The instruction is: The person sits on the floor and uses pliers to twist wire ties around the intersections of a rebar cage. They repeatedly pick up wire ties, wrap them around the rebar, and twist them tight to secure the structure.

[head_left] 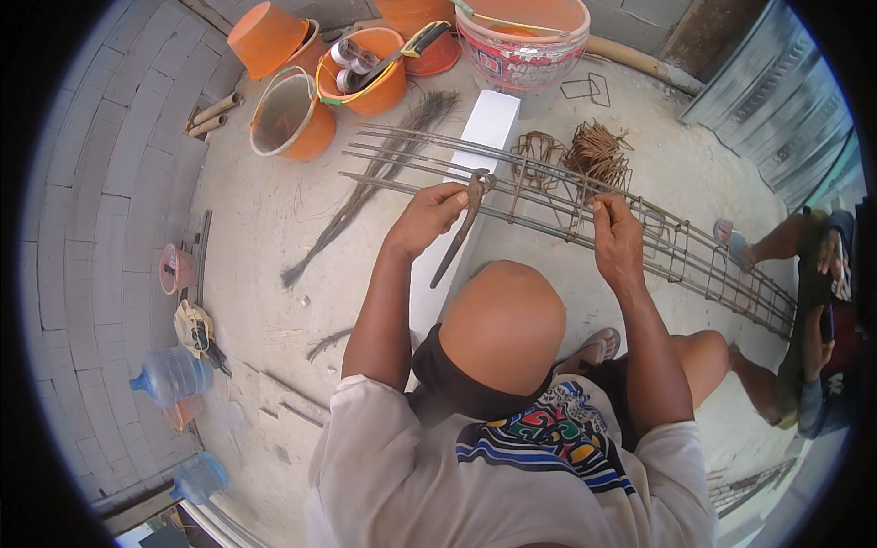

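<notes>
A long rebar cage [676,247] of steel bars and square stirrups runs from centre left to the far right. My left hand [431,219] is closed around its nearer bar, close to the bars' free ends. Against those fingertips, dark pincers [469,219] lie across the bars, jaws up, one handle angled down towards me. Whether my fingers also grip the pincers is unclear. My right hand [618,236] pinches the cage farther along, at a stirrup; its fingertips partly hide the contact. Under the bars passes a white block [491,117].
Bent stirrups [598,151] are heaped beyond the cage. Tie wire [365,187] lies on the floor at left. Orange buckets [306,128] and a large tub [525,46] line the back. At right sits another person [813,320]. Water bottles [174,376] stand along the left wall.
</notes>
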`<action>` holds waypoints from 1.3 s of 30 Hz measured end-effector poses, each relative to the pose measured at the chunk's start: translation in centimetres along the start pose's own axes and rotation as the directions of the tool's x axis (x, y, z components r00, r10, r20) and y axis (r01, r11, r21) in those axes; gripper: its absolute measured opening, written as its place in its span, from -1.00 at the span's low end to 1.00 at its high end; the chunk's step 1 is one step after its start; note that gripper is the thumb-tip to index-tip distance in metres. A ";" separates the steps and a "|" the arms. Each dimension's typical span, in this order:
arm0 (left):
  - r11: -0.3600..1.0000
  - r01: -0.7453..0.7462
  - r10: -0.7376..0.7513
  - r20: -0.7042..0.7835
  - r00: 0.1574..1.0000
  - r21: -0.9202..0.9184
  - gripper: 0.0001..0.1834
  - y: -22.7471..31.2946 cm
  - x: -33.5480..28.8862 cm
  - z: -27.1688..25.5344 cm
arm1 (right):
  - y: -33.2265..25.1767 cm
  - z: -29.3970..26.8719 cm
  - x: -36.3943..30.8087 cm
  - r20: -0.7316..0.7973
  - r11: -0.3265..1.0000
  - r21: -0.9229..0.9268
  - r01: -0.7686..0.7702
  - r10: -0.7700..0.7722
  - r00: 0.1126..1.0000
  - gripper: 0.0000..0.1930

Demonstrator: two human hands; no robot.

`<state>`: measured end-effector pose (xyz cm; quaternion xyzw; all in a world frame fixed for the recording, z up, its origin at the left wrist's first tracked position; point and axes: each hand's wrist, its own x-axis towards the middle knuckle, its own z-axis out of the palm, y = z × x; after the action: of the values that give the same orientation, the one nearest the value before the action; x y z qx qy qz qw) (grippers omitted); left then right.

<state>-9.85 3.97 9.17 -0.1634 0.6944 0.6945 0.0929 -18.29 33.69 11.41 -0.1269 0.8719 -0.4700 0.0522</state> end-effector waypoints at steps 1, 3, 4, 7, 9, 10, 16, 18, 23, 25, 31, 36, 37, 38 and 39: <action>0.994 0.040 -0.036 -0.038 0.999 0.098 -0.61 0.9 -1.0 -1.1 | 0.5 -0.4 0.1 -0.032 0.999 -0.032 0.035 -0.036 0.999 -0.77; 0.965 0.142 -0.122 -0.100 0.987 0.220 -0.57 0.4 -2.2 -3.2 | 1.6 -1.4 -0.5 0.076 1.000 -0.019 -0.014 0.015 0.997 -0.78; 0.966 0.155 -0.121 -0.169 0.978 0.208 -0.57 -0.9 -2.8 -4.0 | 2.0 -1.8 -1.0 0.120 0.999 -0.013 -0.036 0.038 0.992 -0.79; 0.945 0.230 -0.147 -0.330 0.933 0.231 -0.57 -7.4 -3.9 -5.5 | 5.3 -1.3 -3.1 0.217 0.969 0.057 -0.242 0.224 0.950 -0.82; 0.923 0.231 -0.095 -0.401 0.911 0.308 -0.55 -11.6 -4.6 -5.4 | 7.5 -0.9 -4.1 0.235 0.981 -0.046 -0.190 0.196 0.952 -0.82; 0.910 0.244 -0.081 -0.433 0.898 0.335 -0.55 -12.7 -4.7 -4.6 | 8.6 -1.2 -4.7 0.233 0.979 -0.102 -0.174 0.194 0.953 -0.83; 0.659 0.235 0.082 -0.378 0.922 0.715 -0.50 -13.1 -3.0 -0.8 | 6.8 -2.2 -5.6 0.266 0.981 -0.100 -0.168 0.189 0.945 -0.79; 0.477 0.072 0.438 -0.308 0.845 0.876 -0.44 -12.6 -2.4 -1.0 | 4.8 -3.3 -5.7 0.270 0.983 -0.165 -0.075 0.118 0.955 -0.79; 0.786 -0.378 0.346 0.159 0.925 0.488 -0.41 8.7 -2.9 5.9 | -0.5 -7.4 -5.4 0.013 0.863 -0.216 0.456 -0.464 0.886 -0.84; 0.700 -0.480 0.387 0.284 0.877 0.529 -0.50 13.1 -3.3 9.3 | -4.3 -10.2 -5.3 -0.018 0.818 -0.282 0.501 -0.526 0.850 -0.84; 0.730 -0.578 0.486 0.317 0.814 0.364 -0.69 17.7 -4.3 15.4 | -8.0 -16.6 -6.6 -0.142 0.687 -0.518 0.509 -0.656 0.741 -0.84; 0.745 -0.578 0.515 0.265 0.815 0.333 -0.74 19.2 -4.9 18.1 | -7.8 -18.2 -8.2 -0.147 0.673 -0.534 0.512 -0.670 0.728 -0.83; 0.752 -0.589 0.529 0.262 0.807 0.298 -0.74 19.2 -4.9 18.3 | -7.9 -18.3 -8.5 -0.150 0.668 -0.539 0.513 -0.675 0.722 -0.83; 0.757 -0.598 0.543 0.257 0.800 0.263 -0.75 19.2 -5.0 18.4 | -8.0 -18.3 -8.7 -0.159 0.671 -0.532 0.516 -0.678 0.718 -0.83; 0.761 -0.607 0.557 0.250 0.792 0.228 -0.75 19.2 -5.1 18.5 | -8.1 -18.4 -8.9 -0.169 0.674 -0.525 0.520 -0.681 0.713 -0.83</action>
<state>-13.72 22.49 28.58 0.1356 0.7963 0.5876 -0.0466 -12.14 46.63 28.09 -0.3335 0.8555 -0.2648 -0.2945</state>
